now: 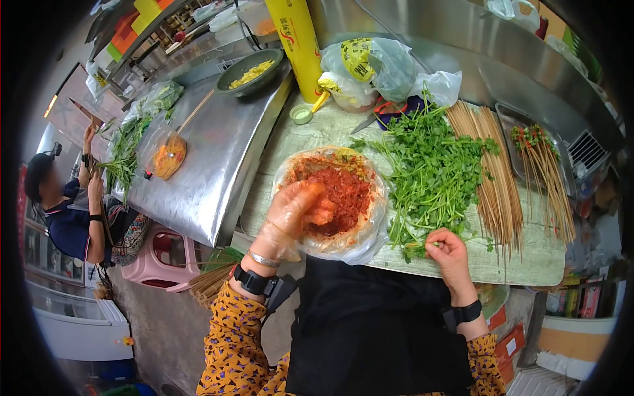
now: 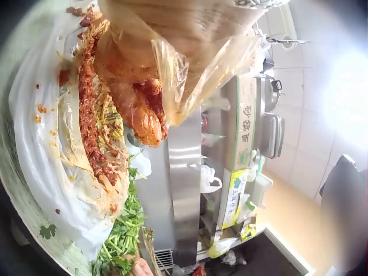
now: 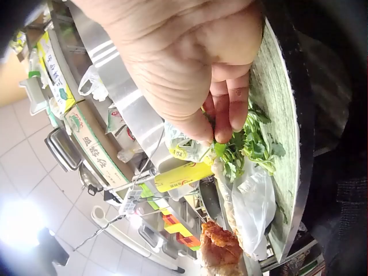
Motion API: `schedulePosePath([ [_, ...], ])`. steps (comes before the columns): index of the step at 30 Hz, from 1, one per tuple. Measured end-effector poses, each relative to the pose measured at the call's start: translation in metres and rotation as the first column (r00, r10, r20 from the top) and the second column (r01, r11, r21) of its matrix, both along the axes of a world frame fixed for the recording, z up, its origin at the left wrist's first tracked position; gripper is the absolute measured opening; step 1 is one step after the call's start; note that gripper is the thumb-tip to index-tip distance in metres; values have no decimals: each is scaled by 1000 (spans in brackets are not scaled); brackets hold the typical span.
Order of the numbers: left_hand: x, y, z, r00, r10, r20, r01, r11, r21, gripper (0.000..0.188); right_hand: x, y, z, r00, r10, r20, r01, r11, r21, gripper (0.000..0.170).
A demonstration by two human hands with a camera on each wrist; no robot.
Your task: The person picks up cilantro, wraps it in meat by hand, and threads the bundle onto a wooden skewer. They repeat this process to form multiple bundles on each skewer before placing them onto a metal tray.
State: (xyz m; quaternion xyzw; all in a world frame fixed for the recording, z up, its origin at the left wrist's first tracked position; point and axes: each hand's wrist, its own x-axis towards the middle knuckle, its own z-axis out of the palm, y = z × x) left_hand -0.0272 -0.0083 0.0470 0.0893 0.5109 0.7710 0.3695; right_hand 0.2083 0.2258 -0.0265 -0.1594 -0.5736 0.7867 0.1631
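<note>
My left hand (image 1: 298, 206), in a thin clear plastic glove (image 2: 190, 63), is curled above a bowl lined with a white plastic bag (image 1: 380, 221). Its fingers hold a clump of red minced mixture (image 2: 150, 99), and more red mixture (image 1: 347, 198) fills the bowl below. At the table's front edge my right hand (image 1: 450, 257) is bare. Its thumb and fingertips pinch cilantro (image 3: 229, 158). A large heap of loose cilantro (image 1: 432, 171) lies just beyond it, right of the bowl.
Bare wooden skewers (image 1: 492, 191) lie right of the heap, beside a metal tray (image 1: 512, 122) with filled skewers (image 1: 538, 148). Scissors (image 1: 370, 121), a small green cup (image 1: 301, 114) and plastic bags (image 1: 370, 63) stand behind. Another person (image 1: 72, 204) sits at the steel counter (image 1: 211, 152), left.
</note>
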Motion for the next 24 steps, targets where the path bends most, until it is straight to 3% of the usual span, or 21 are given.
schedulePosePath([
  [5,-6,-6,-16,956,-72,-285,30,988,-149,25,0,-1,1,1000,0,5,0,1000,3,9],
  [6,-3,-5,-20,955,-72,-288,30,989,-147,25,1,-1,1,1000,5,-4,-5,1000,8,10],
  [8,3,1,-20,949,45,-312,-33,998,45,25,-1,0,1,1000,7,-22,-6,1000,17,11],
  [9,-2,-1,-31,948,32,-317,-56,996,-67,28,0,-1,1,1000,5,-26,-4,1000,19,11],
  [12,2,5,-16,908,27,-418,-65,995,-76,27,0,-1,8,1000,22,-8,-22,1000,-17,12],
  [13,-3,6,-15,583,-3,-812,-203,968,-149,27,0,-1,11,999,41,22,-41,999,-24,12],
  [14,-7,7,-14,117,-107,-987,-356,923,-142,30,0,-1,14,998,55,6,-54,998,-25,13],
  [15,-7,7,-14,121,-104,-987,-357,923,-141,30,1,-1,21,998,56,10,-56,998,-22,13],
  [17,0,10,-9,337,-22,-941,-344,928,-145,27,-4,-1,45,990,115,-79,-104,986,131,14],
  [18,5,12,-9,543,36,-839,-317,934,-165,24,-9,-1,57,991,112,-70,-102,986,131,14],
  [19,10,14,-9,554,33,-832,-307,937,-167,24,-14,-1,69,986,129,-101,-104,970,221,13],
  [20,16,17,-9,644,74,-762,-316,932,-177,21,-20,-1,79,981,147,-127,-101,945,311,13],
  [22,25,25,-12,786,142,-602,-293,942,-161,12,-33,-2,93,977,183,-113,-132,925,356,12],
  [23,27,27,-19,794,135,-593,-280,947,-159,12,-39,-4,99,966,234,-113,-173,902,395,11],
  [24,27,28,-30,887,202,-414,-262,961,-91,11,-46,-7,106,969,225,-104,-167,902,397,11],
])
